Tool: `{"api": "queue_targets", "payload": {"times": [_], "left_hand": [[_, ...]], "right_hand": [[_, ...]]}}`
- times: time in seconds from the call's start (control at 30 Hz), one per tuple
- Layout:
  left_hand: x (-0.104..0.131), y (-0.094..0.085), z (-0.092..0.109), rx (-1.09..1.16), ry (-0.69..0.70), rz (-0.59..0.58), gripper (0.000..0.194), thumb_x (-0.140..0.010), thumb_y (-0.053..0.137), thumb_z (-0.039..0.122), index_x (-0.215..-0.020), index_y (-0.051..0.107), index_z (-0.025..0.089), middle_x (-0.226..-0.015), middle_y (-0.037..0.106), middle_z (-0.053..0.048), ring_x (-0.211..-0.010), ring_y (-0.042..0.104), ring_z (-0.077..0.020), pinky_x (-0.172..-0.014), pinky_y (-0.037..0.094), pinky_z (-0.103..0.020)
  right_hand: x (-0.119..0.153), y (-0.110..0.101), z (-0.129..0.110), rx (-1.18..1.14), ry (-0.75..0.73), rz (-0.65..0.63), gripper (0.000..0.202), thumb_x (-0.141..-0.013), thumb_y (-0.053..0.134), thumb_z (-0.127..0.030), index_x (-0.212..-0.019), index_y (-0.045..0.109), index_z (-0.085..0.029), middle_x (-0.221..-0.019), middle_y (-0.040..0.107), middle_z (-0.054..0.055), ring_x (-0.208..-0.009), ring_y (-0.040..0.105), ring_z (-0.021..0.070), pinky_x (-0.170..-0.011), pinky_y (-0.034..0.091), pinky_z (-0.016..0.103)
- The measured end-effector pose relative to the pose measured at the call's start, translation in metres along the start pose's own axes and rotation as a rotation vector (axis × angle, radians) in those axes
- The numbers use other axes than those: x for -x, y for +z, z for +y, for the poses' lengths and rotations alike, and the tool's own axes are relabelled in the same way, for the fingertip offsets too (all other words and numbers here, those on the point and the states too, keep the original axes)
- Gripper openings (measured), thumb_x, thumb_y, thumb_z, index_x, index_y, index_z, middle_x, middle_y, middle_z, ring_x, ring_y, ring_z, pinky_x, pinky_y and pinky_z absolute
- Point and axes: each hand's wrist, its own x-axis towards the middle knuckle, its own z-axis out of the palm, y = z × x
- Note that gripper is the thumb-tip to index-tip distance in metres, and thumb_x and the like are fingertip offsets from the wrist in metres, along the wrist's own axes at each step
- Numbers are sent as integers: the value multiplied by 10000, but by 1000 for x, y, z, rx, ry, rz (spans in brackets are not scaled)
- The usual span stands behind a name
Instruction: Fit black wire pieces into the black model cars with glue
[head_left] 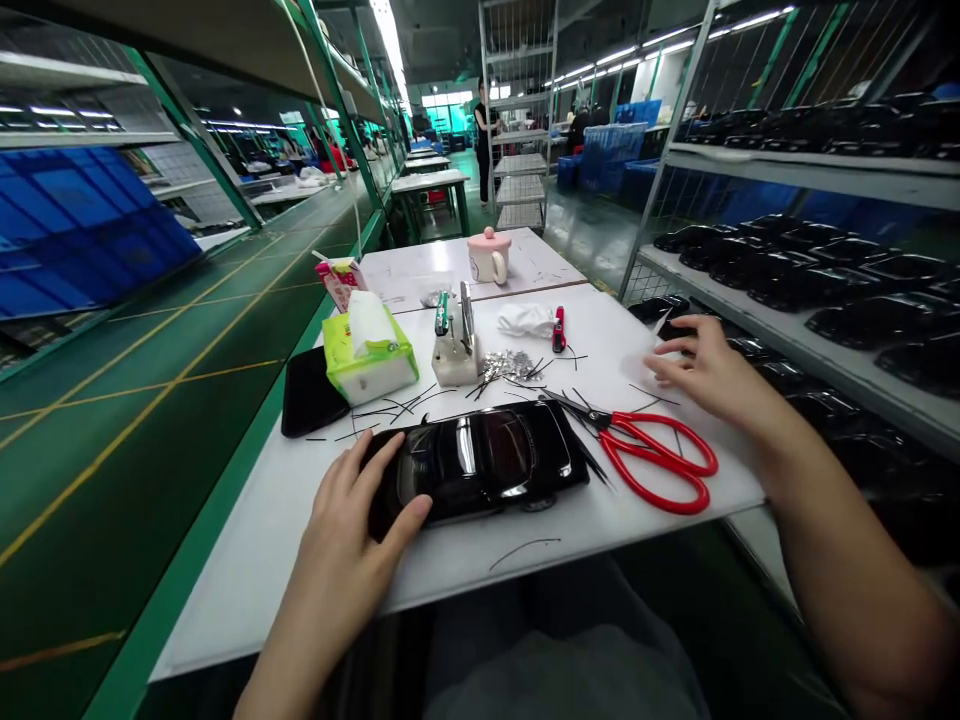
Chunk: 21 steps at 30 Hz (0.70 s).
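Note:
A glossy black model car (480,455) lies on the white table, its length running left to right. My left hand (352,510) grips its left end, thumb on the near side and fingers over the top. Off the table's right edge, my right hand (709,370) is raised with thumb and fingers apart. A small pale sliver (661,322) shows by its fingertips; whether they touch it I cannot tell. Red-handled scissors (656,460) rest right of the car, blades towards it. Thin black strips (405,405) are scattered around.
Behind the car stand a green tissue pack (371,360), a small pale fixture (454,360), a pile of silvery bits (514,366) and a red cutter (559,330). A dark phone-like slab (311,395) and lidded mug (489,260) sit farther out. Racks of black car bodies (787,260) flank the right.

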Motion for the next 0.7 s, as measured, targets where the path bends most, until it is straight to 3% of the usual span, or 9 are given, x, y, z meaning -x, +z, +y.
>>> {"api": "queue_targets", "payload": {"times": [0.13, 0.27, 0.37, 0.47, 0.53, 0.6, 0.7], "left_hand": [[8, 6, 5, 18, -10, 78, 725, -907, 406, 742, -1459, 527, 287, -1646, 379, -104, -1519, 348, -351, -1223, 328, -607], [12, 10, 3, 10, -15, 114, 640, -928, 453, 664, -1457, 513, 308, -1649, 369, -105, -1534, 307, -397, -1201, 332, -665], [11, 9, 0, 32, -26, 82, 616, -922, 453, 672, -1446, 506, 352, -1664, 347, -75, -1548, 282, -398, -1197, 343, -673], [15, 7, -2, 75, -62, 76, 609, -888, 484, 708, -1424, 510, 419, -1679, 327, -16, -1557, 263, -394, -1182, 365, -680], [23, 7, -1, 106, -58, 64, 601, -867, 523, 711, -1417, 506, 469, -1674, 337, 23, -1554, 271, -390, -1166, 388, -682], [33, 5, 1, 142, -46, 66, 604, -849, 546, 719, -1409, 511, 495, -1655, 374, 42, -1541, 305, -388, -1160, 400, -678], [40, -3, 8, 171, -69, 75, 647, -810, 561, 764, -1392, 547, 480, -1606, 460, 30, -1500, 390, -387, -1162, 413, -654]], "right_hand": [[4, -4, -5, -82, -52, 143, 625, -906, 632, -512, -1367, 360, -190, -1178, 658, 180, -769, 727, 226, -761, 597, 393], [11, -3, -19, -86, -133, 216, 491, -872, 659, -410, -1271, 461, -203, -1104, 659, 129, -814, 697, 230, -820, 583, 428], [38, 4, -41, -59, -221, 233, 315, -894, 633, -356, -1167, 557, -219, -1070, 678, 102, -894, 692, 250, -895, 567, 459], [85, 24, -69, -63, -333, 125, 156, -977, 570, -345, -1074, 636, -242, -1041, 722, 79, -980, 705, 244, -902, 587, 404], [114, 43, -85, -86, -437, 15, 266, -999, 570, -345, -1254, 603, -277, -1230, 704, 77, -1166, 665, 247, -991, 570, 400], [131, 60, -94, -24, -608, -90, 448, -1012, 567, -357, -1448, 491, -287, -1471, 584, 102, -1388, 519, 292, -1125, 484, 483], [137, 75, -97, 21, -639, -126, 581, -1033, 531, -373, -1575, 340, -293, -1574, 496, 95, -1498, 382, 312, -1174, 433, 535]]}}
